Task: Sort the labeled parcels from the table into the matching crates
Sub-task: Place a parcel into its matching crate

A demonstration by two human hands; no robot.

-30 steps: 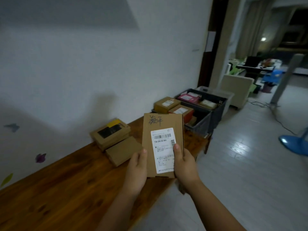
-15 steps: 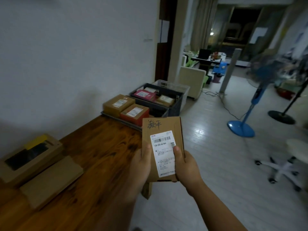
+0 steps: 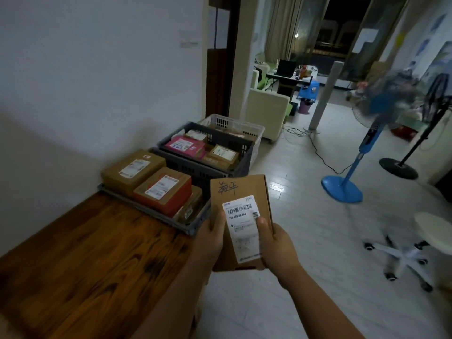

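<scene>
I hold a flat brown cardboard parcel upright in front of me; it bears a white barcode label and black handwriting near its top. My left hand grips its left edge and my right hand its right edge, thumb on the label. Just beyond the parcel, past the end of the wooden table, stands a grey crate with brown and red labeled boxes. Behind it is a second dark crate holding a pink parcel and brown ones, then a white crate.
A white wall runs along the left. On the pale floor to the right stand a blue pedestal fan, a black stand base and a white wheeled stool. A cream armchair sits behind the crates.
My view has swung right and moved toward the crates, which are now larger and nearer. The boxes left on the table have gone out of sight. Both hands still grip the same parcel.
</scene>
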